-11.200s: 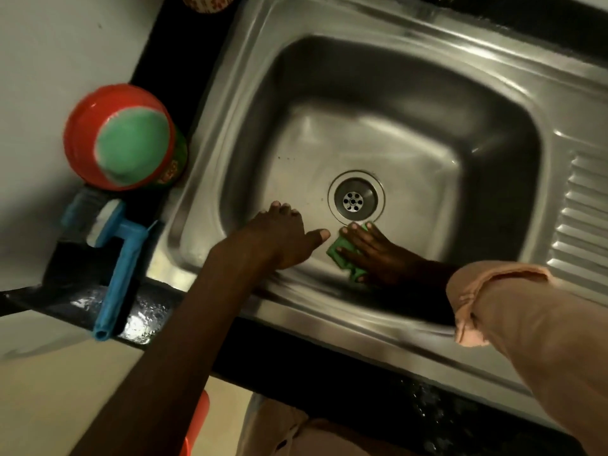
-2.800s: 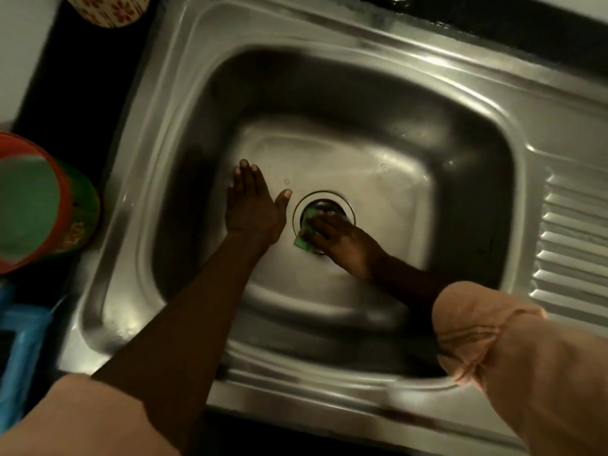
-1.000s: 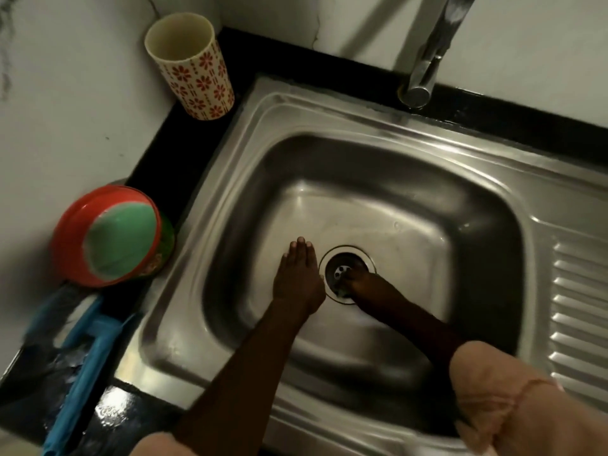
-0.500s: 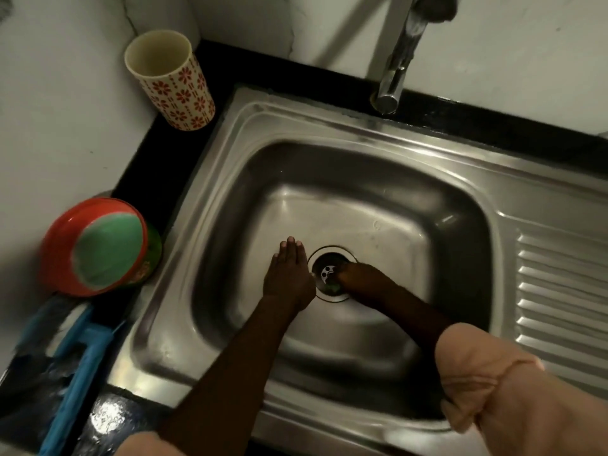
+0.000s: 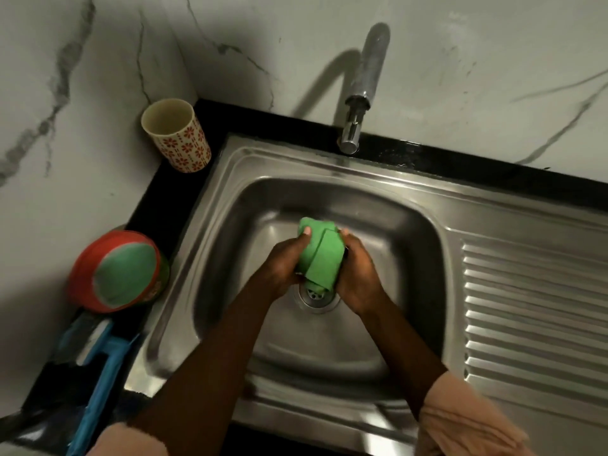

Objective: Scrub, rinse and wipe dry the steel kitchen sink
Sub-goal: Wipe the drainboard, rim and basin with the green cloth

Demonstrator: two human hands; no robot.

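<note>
**Scrub pad lifted over the drain**

Head view, centre of frame: you hold the folded green scrubbing cloth [image 5: 320,255] above the round steel drain [image 5: 316,296] of the stainless steel sink [image 5: 513,311], likely so that any drips fall into the basin. Your left hand [image 5: 283,264] grips its left edge, thumb laid on top; your right hand [image 5: 358,274] curls round its right edge. Both forearms reach in from the lower frame. Upper centre: chrome tap [image 5: 357,116], no water seen running.
</note>
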